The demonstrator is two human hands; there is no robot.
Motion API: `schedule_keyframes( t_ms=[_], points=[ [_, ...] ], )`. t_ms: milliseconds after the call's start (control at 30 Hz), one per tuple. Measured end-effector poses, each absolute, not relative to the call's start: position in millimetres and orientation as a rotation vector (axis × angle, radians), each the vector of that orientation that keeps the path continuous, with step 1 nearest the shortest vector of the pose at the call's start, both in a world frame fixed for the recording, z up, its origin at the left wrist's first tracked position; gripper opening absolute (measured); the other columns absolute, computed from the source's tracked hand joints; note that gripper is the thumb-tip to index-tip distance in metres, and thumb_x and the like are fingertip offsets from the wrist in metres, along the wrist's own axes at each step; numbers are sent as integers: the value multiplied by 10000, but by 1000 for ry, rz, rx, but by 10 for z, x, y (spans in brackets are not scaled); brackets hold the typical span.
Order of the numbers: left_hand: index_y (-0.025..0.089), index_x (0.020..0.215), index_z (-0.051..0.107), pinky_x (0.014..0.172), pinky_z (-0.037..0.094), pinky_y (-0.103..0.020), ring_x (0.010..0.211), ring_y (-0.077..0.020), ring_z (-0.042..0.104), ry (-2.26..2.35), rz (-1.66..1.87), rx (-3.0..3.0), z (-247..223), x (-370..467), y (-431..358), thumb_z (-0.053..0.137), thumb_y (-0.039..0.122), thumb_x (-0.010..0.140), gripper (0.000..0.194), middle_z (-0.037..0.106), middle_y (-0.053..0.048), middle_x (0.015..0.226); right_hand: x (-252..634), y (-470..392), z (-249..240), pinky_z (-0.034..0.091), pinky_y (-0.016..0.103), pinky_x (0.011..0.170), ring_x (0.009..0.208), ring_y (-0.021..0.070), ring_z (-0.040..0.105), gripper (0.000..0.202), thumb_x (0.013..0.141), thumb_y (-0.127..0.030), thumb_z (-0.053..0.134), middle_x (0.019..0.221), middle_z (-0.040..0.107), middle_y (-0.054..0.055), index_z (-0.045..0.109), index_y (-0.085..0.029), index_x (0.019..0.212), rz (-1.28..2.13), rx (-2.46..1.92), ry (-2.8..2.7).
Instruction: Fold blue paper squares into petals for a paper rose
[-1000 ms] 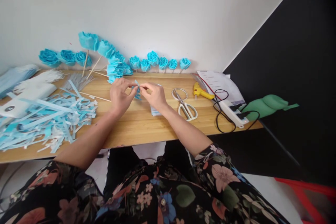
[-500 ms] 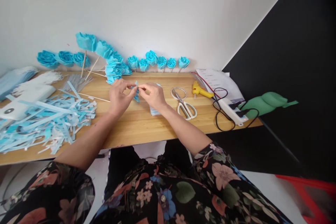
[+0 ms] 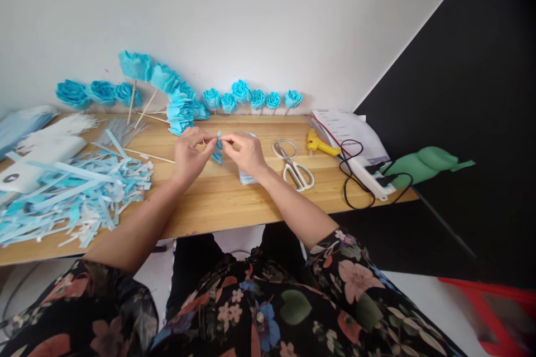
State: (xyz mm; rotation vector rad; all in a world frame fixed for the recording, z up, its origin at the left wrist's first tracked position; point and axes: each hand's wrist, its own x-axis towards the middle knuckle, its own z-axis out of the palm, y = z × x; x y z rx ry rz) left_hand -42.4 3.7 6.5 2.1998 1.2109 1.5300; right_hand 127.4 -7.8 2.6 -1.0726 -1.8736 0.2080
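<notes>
Between my two hands is a small piece of blue crepe paper (image 3: 217, 154), its upper edge pinched by the fingertips. My left hand (image 3: 195, 152) is closed, thumb and forefinger pressed on the paper's left side. Opposite it, my right hand (image 3: 245, 150) pinches the same piece, fingertips almost touching the left ones. Partly hidden under my right hand lies a stack of light blue paper (image 3: 247, 178). White-handled scissors (image 3: 295, 166) rest a little to the right. Finished blue paper flowers (image 3: 182, 109) lie bunched just behind my left hand.
More blue flowers on sticks (image 3: 258, 100) lean along the wall. Paper strips and scraps (image 3: 84, 195) cover the table's left side, by white and blue packs. A yellow glue gun (image 3: 322, 143), papers (image 3: 352, 131), a power strip (image 3: 368, 177) with black cable and a green object (image 3: 431, 164) are at right.
Both hands stay almost in place, still pinching the blue paper. Slightly more of the paper shows between the fingertips. The view has shifted very slightly.
</notes>
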Motion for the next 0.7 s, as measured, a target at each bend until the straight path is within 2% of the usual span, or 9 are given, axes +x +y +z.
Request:
schedule_keyframes(
  t_ms=[267, 533, 700],
  points=[
    [241, 769, 736, 765, 440, -392, 690, -197, 553, 1169, 1509, 2209, 53, -437, 62, 652, 301, 834, 122, 622, -11, 673, 1295, -79, 33, 471, 275, 811, 791, 152, 663, 180, 914, -205, 565, 847, 757, 18, 730, -220, 843, 184, -1074, -1904],
    [236, 730, 723, 758, 462, -384, 689, -194, 552, 1169, 1477, 2176, 57, -439, 63, 634, 292, 835, 148, 610, -11, 651, 1298, -58, 18, 489, 286, 834, 824, 162, 667, 166, 900, -204, 578, 863, 754, 17, 732, -228, 842, 257, -1067, -1891],
    [218, 882, 749, 799, 500, -341, 803, -191, 612, 1252, 1542, 1930, 91, -495, 92, 607, 360, 859, 202, 689, -33, 825, 1357, -48, 65, 510, 267, 830, 821, 148, 683, 162, 892, -273, 580, 868, 751, 19, 724, -201, 875, 470, -1027, -1723]
  ],
)
